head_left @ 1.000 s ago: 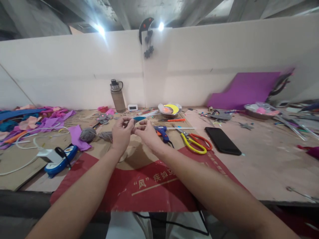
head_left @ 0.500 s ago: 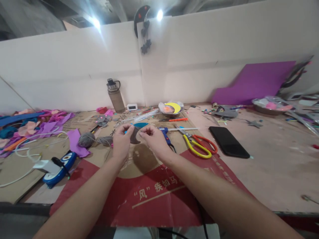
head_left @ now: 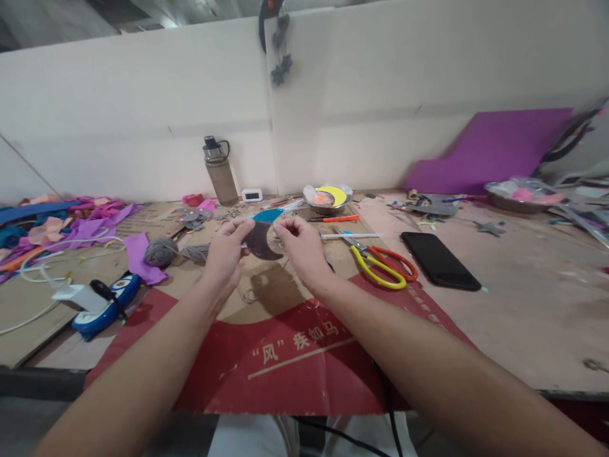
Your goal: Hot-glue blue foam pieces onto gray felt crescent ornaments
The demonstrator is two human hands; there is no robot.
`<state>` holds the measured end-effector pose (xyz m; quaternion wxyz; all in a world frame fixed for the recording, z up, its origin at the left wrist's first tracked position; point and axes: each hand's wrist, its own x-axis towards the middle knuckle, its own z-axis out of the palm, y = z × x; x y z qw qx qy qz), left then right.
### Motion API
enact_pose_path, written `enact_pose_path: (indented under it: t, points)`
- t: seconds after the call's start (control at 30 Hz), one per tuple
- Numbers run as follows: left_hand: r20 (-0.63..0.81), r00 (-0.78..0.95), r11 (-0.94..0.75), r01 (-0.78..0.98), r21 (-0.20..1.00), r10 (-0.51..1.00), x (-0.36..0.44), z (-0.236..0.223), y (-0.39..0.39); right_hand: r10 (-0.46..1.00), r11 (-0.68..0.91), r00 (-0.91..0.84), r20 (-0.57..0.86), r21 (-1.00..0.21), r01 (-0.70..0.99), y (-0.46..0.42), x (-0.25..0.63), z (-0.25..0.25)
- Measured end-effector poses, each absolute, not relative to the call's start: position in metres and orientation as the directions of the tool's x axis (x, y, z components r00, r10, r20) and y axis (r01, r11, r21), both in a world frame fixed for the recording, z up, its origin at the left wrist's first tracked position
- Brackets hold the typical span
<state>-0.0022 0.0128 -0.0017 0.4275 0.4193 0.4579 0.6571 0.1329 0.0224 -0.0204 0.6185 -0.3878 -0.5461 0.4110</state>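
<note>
A dark grey felt crescent moon (head_left: pixel 261 244) is held up over the table between my two hands. My left hand (head_left: pixel 225 252) grips its left edge, thumb on top. My right hand (head_left: pixel 302 252) has thumb and forefinger pinched at its upper right tip; whether a thread is also between them is too small to tell. Behind the crescent shows a blue piece (head_left: pixel 269 215), partly covered. Scissors (head_left: pixel 380 266) with one yellow and one red handle lie right of my right hand. A ball of grey yarn (head_left: pixel 160 252) sits to the left.
A black phone (head_left: pixel 440 260) lies at right. At the back stand a water bottle (head_left: pixel 221 174), a small white clock (head_left: pixel 252 195) and a metal bowl (head_left: pixel 339 207) holding a yellow crescent. Felt scraps (head_left: pixel 102 219) and a blue power strip (head_left: pixel 111 308) with white cables occupy the left.
The felt crescent now faces me more fully, with more of its surface showing. My hands have spread slightly apart. The whole view has tilted down a little.
</note>
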Motion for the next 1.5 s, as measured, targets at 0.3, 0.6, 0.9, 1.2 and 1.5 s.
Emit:
enact_pose_path:
  t: [0.3, 0.6, 0.9, 1.2, 1.5]
  points:
    - [0.147, -0.29, -0.187, -0.115, 0.976, 0.946, -0.001, -0.0022, 0.0107, 0.922, 0.386, 0.062, 0.383, -0.921, -0.051, 0.021, 0.1352, -0.0185]
    - [0.126, -0.302, -0.156, -0.078, 0.985, 0.945, -0.002, -0.0018, 0.0119, 0.913, 0.398, 0.084, 0.398, -0.917, 0.025, 0.0218, 0.137, -0.0174]
    - [0.109, -0.235, -0.135, -0.099, 0.986, 0.966, -0.0039, -0.001, 0.0129, 0.917, 0.39, 0.093, 0.388, -0.921, -0.004, 0.0232, 0.1392, -0.0186]
    - [0.06, -0.178, -0.104, -0.247, 0.963, 0.982, 0.0012, -0.0013, 0.0112, 0.914, 0.391, 0.114, 0.39, -0.92, 0.011, 0.0229, 0.1399, -0.0166]
    - [0.09, -0.135, -0.123, -0.262, 0.957, 0.987, 0.0044, -0.0003, 0.008, 0.926, 0.371, 0.086, 0.367, -0.928, -0.036, 0.024, 0.1395, -0.0167]
